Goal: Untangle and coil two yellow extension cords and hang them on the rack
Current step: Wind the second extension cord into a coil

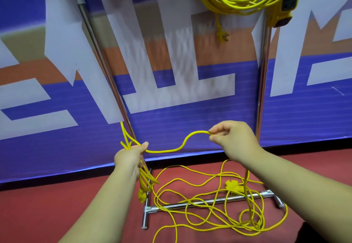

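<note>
Cord looks thin, light and limp. It hangs in loops from my left hand, which curls round the bundle by the post. One strand runs roughly level rightward to my right hand, which pinches a bend. The rest sprawls tangled on the floor; any spot should grip easily, I judge.
</note>
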Demonstrator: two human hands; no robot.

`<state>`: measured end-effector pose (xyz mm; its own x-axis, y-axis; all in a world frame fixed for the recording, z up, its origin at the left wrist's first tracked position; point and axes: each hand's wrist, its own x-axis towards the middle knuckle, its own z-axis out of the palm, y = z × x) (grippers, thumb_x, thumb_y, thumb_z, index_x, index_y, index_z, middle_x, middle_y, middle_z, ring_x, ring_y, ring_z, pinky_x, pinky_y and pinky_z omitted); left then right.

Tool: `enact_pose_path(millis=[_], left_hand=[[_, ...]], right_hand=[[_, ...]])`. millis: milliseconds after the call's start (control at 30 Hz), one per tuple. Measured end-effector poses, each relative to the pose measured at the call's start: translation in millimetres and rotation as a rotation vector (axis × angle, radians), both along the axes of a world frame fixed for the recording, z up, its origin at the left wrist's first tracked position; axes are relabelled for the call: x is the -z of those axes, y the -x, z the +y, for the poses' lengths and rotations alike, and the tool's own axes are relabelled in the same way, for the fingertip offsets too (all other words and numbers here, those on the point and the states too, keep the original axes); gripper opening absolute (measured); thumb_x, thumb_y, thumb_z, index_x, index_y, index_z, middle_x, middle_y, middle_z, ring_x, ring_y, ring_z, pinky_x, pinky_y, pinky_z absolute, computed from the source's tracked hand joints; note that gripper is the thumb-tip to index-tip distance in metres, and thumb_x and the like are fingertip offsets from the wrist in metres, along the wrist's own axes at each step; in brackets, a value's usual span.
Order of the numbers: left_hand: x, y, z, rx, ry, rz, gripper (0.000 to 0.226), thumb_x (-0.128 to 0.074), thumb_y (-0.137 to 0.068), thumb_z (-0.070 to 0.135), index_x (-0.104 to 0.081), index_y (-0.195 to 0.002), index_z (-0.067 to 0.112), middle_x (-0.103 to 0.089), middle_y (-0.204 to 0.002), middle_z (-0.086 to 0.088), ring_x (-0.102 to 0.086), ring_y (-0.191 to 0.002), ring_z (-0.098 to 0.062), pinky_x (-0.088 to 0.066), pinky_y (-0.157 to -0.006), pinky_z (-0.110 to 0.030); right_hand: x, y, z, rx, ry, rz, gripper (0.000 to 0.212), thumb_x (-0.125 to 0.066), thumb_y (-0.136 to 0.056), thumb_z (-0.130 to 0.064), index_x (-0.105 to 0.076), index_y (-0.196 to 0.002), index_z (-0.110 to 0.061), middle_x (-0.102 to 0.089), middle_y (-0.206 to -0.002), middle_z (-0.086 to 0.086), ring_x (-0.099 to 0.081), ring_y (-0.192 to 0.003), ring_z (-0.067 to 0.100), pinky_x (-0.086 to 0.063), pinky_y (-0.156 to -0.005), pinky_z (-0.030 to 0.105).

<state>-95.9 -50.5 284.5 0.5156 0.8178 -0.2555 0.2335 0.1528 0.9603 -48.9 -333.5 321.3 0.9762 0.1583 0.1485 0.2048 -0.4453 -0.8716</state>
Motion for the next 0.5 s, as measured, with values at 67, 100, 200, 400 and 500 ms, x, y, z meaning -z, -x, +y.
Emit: enact_pose_path(millis=[67, 100, 200, 400, 500], left_hand=[[-0.2, -1.8, 2.6, -0.057, 0.06, -0.005, 0.038, -0.091, -0.069, 0.024, -0.064, -0.093, 0.013, -0.039, -0.058, -0.002, -0.029, -0.046, -0.018, -0.031, -0.049, -0.026], [0.2, -2.5, 4.9, -0.075, 0.092, -0.015, 0.039, -0.092, -0.068, 0.025, -0.067, -0.096, 0.013, -0.041, -0.058, 0.0, -0.029, -0.046, -0.018, -0.032, -0.049, -0.026], [1.9, -1.7, 10.4, -0.051, 0.137, -0.076, 0.036, -0.089, -0.072, 0.025, -0.068, -0.098, 0.014, -0.055, -0.073, 0.004, -0.029, -0.046, -0.016, -0.032, -0.048, -0.026], [2.9, -1.0, 16.8, 0.045, 0.191, -0.202, 0.02, -0.081, -0.083, 0.019, -0.061, -0.084, 0.019, -0.055, -0.077, 0.006, -0.031, -0.04, -0.01, -0.028, -0.037, -0.016], [0.8, -2.2, 17.0, 0.079, 0.177, -0.229, 0.024, -0.08, -0.084, 0.02, -0.057, -0.079, 0.021, -0.049, -0.07, 0.002, -0.032, -0.045, -0.011, -0.026, -0.036, -0.016]], right_hand=[[0.1, 2.1, 0.5, 0.022, 0.076, -0.01, 0.012, -0.079, -0.081, -0.02, -0.072, -0.077, -0.03, -0.071, -0.071, -0.01, -0.065, -0.07, 0.001, -0.04, -0.056, 0.015], [0.7, 2.1, 0.7, 0.028, 0.102, -0.008, 0.011, -0.078, -0.081, -0.02, -0.072, -0.078, -0.029, -0.07, -0.071, -0.01, -0.063, -0.068, 0.002, -0.039, -0.055, 0.016], [3.5, 1.2, -0.6, -0.03, 0.075, 0.115, 0.013, -0.077, -0.079, -0.015, -0.07, -0.086, -0.024, -0.072, -0.068, -0.005, -0.061, -0.061, 0.014, -0.045, -0.057, 0.024], [1.8, 8.1, -13.0, -0.47, -0.207, 0.512, 0.018, -0.057, -0.098, -0.015, -0.071, -0.109, -0.012, -0.074, -0.086, 0.007, -0.058, -0.065, 0.01, -0.045, -0.058, 0.022], [-2.9, 8.6, -15.7, -0.556, -0.209, 0.561, 0.022, -0.052, -0.101, -0.015, -0.071, -0.111, -0.014, -0.076, -0.092, 0.007, -0.055, -0.063, 0.008, -0.041, -0.055, 0.019]])
